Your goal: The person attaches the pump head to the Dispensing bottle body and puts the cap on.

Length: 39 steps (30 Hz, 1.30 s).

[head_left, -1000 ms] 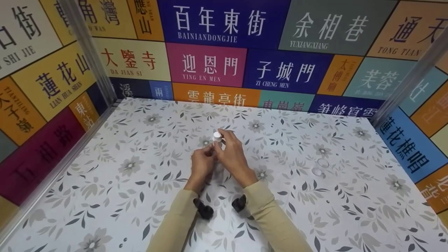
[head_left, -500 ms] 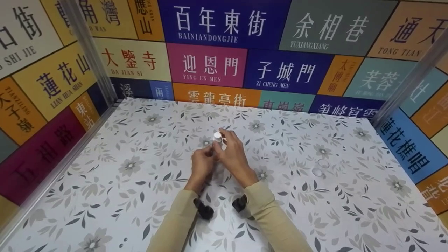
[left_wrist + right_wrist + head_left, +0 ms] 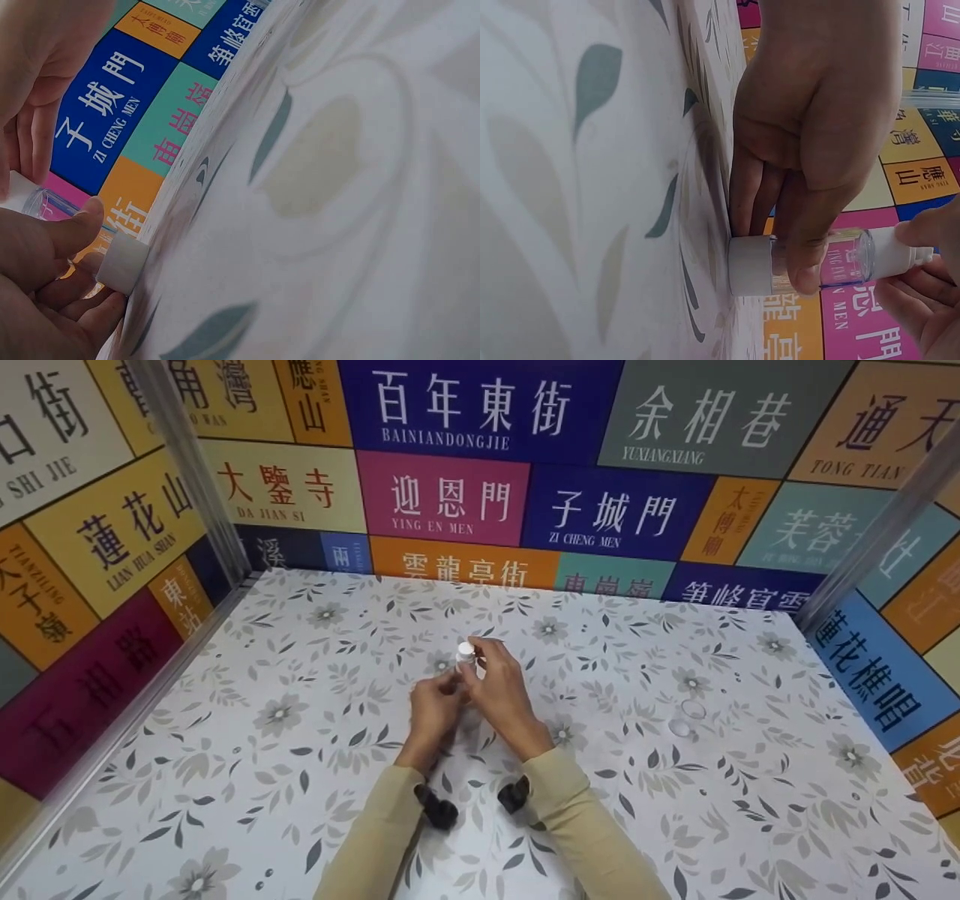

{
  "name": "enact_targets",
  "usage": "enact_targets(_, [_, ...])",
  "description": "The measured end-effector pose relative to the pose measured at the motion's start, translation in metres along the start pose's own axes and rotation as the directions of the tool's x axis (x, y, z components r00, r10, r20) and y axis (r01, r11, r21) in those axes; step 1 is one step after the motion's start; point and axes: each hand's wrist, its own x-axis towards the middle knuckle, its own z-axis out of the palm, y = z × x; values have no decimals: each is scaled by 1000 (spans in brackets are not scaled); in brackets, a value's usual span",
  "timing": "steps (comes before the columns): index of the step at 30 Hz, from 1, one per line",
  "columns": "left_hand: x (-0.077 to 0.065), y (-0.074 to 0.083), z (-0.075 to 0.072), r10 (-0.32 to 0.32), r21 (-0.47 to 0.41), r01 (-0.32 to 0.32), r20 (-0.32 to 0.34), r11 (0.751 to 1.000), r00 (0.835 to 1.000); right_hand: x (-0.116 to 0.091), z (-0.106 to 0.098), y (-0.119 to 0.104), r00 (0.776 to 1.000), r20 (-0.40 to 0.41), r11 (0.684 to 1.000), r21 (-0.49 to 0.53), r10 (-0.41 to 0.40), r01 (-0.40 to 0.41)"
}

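1. Left grip [image 3: 435,706], a bare hand, is curled in a pinch on the lower part of a small clear bottle [image 3: 466,657]; its thumb [image 3: 807,274] presses the clear body right beside the white base [image 3: 750,267].
2. Right grip [image 3: 499,686] sits higher and pinches the white upper part [image 3: 889,253] of the same bottle, whose narrow tip [image 3: 924,255] shows between the fingers.
3. So the bottle lies between the two grips, upright, at the fingertips of both: its base below the left grip's thumb, its top within the right grip's fingers.
4. Below the grips, the base is right at the surface of the desk [image 3: 330,810]; whether it actually touches, I cannot tell.
5. Well to the right of the right grip, two clear round pieces [image 3: 681,727] lie close together on the desk, which has a pattern of grey leaves and flowers.
6. Behind each grip, towards the person, comes a tan sleeve [image 3: 600,825], with a black device [image 3: 440,811] at each wrist.
7. Beyond the grips, past the far edge of the desk, stands a wall [image 3: 442,499] of coloured panels with Chinese characters and Latin lettering.
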Motion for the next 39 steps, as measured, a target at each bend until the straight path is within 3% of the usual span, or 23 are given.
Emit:
enact_targets(6, [0,1,0,-1,22,1,-5,1000,1000,0,1,-1,1000,2,999,43,1,-1])
enact_targets(18, [1,1,-1,1,-21,-1,5,1000,1000,1,-1,-1,1000,10,1000,-17,-4,5])
enact_targets(26, [2,2,-1,-20,6,20,-8,1000,1000,1,0,-3,1000,22,1000,26,12,-13])
enact_targets(35, [1,3,1,-11,11,11,-4,1000,1000,1,-1,-1,999,7,999,2,-39,39])
enact_targets(39, [0,2,1,-23,24,23,-3,999,1000,0,-1,-1,1000,3,1000,-7,-23,23])
